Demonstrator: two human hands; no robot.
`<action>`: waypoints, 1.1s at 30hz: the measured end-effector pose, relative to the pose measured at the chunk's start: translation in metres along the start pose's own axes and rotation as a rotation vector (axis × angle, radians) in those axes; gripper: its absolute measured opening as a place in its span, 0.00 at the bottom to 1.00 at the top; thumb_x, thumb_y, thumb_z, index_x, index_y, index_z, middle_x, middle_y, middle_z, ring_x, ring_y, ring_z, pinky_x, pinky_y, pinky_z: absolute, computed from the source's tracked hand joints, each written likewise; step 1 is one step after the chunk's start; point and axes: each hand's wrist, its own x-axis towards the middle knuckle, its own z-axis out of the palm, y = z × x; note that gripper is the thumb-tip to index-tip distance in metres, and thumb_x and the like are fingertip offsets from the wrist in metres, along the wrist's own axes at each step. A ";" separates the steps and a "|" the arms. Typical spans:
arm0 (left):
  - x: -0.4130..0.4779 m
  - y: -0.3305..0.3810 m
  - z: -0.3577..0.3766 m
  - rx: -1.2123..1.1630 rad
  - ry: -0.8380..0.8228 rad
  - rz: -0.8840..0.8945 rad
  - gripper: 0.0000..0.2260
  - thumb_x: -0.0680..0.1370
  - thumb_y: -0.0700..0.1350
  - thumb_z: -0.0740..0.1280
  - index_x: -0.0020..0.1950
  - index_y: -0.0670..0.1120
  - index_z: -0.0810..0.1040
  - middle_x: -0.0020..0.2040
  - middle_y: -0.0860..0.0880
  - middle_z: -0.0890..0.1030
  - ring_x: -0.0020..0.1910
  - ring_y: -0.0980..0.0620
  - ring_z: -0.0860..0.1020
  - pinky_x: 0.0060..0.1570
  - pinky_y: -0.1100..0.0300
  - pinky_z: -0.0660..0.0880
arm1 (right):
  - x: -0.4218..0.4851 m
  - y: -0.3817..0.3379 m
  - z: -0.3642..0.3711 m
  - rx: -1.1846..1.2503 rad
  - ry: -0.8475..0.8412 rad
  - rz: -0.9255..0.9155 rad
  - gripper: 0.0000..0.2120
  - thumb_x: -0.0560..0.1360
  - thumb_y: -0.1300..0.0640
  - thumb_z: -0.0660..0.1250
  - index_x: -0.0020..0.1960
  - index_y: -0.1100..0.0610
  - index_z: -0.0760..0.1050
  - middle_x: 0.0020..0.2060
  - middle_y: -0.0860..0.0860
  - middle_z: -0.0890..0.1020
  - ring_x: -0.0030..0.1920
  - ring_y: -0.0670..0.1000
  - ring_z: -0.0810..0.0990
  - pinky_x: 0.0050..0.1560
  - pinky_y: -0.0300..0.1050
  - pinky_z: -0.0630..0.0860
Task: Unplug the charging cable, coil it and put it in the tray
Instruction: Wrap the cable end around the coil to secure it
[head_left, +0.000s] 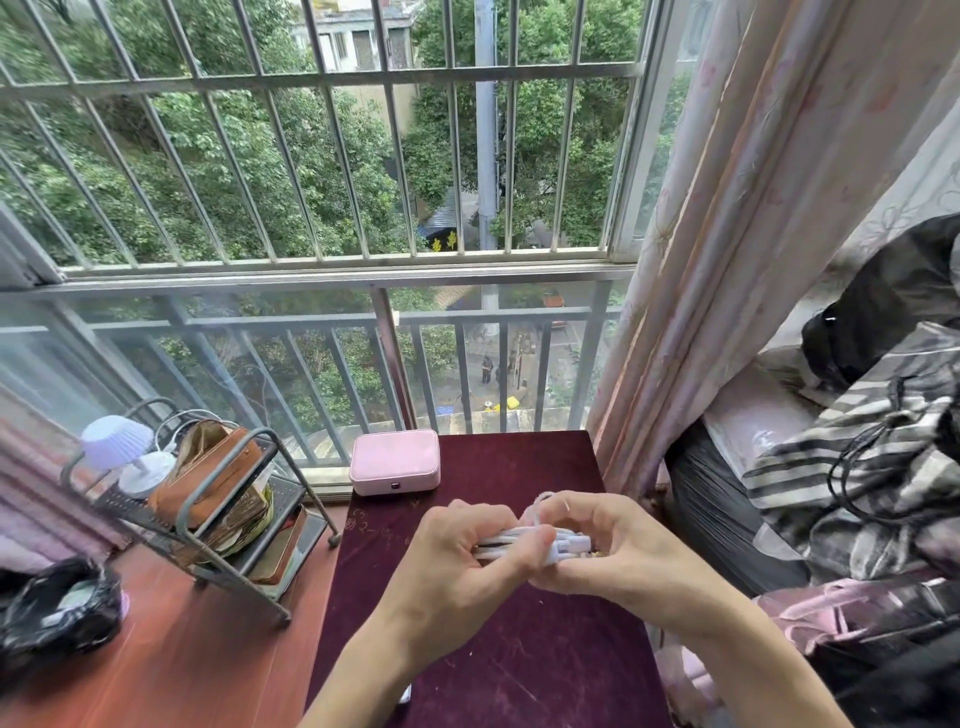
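Note:
A white charging cable (563, 545) is folded into a short bundle of several strands, held above a dark red velvet-covered table (519, 665). My left hand (467, 561) grips the left end of the bundle with curled fingers. My right hand (613, 556) pinches the right end, where the white plug sticks out, and a loop of cable rises above its fingers. Both ends of the cable are free of any socket. I cannot tell which object here is the tray.
A pink case (395, 461) lies at the far edge of the table. A metal shelf rack (208, 514) with a brown bag stands on the red-brown surface to the left, beside a black plastic bag (57, 608). Curtain (717, 260) and piled clothes (883, 467) crowd the right.

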 end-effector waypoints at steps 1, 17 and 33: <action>-0.001 -0.001 0.000 0.007 0.007 -0.003 0.24 0.78 0.58 0.69 0.31 0.41 0.78 0.25 0.47 0.73 0.26 0.48 0.68 0.30 0.63 0.64 | -0.001 -0.001 -0.001 0.023 -0.014 0.002 0.07 0.76 0.61 0.77 0.52 0.56 0.83 0.45 0.48 0.82 0.44 0.47 0.77 0.48 0.39 0.76; -0.006 0.005 -0.003 -0.226 -0.019 -0.087 0.14 0.75 0.55 0.71 0.39 0.46 0.86 0.28 0.45 0.78 0.29 0.53 0.70 0.28 0.52 0.64 | -0.013 -0.011 -0.017 0.074 0.021 -0.092 0.15 0.77 0.51 0.79 0.63 0.51 0.86 0.57 0.55 0.89 0.58 0.52 0.88 0.60 0.44 0.82; -0.005 0.019 -0.001 -0.233 -0.268 -0.138 0.15 0.79 0.57 0.69 0.38 0.49 0.86 0.25 0.60 0.72 0.27 0.63 0.65 0.31 0.68 0.62 | 0.000 -0.011 0.000 -0.041 0.321 -0.224 0.16 0.73 0.54 0.80 0.58 0.42 0.84 0.47 0.52 0.89 0.40 0.49 0.89 0.46 0.40 0.83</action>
